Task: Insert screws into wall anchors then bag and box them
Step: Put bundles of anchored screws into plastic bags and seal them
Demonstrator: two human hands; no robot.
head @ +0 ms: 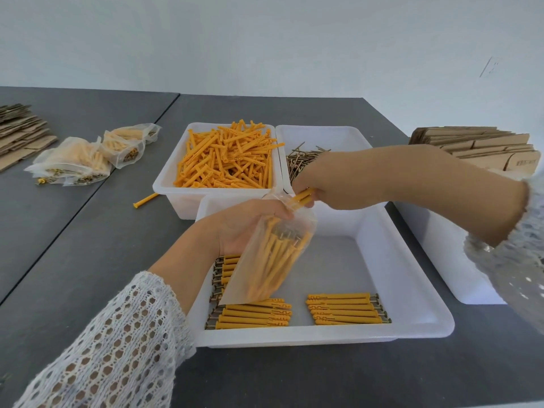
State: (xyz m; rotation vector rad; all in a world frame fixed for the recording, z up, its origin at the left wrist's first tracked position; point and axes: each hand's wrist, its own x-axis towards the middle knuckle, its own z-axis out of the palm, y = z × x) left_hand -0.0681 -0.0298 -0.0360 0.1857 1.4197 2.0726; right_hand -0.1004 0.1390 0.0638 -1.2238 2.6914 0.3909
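Here, my left hand (247,225) grips a clear bag (270,254) of anchors; my right hand (321,184) pinches yellow anchors (301,198) at its mouth.

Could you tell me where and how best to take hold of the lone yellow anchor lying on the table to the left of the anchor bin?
Probably pinch the lone anchor mid-shaft from above, fingers on its two long sides. It lies flat on the dark table, its slim shaft angled toward the anchor bin, flared head at the near-left end, with open space around it.
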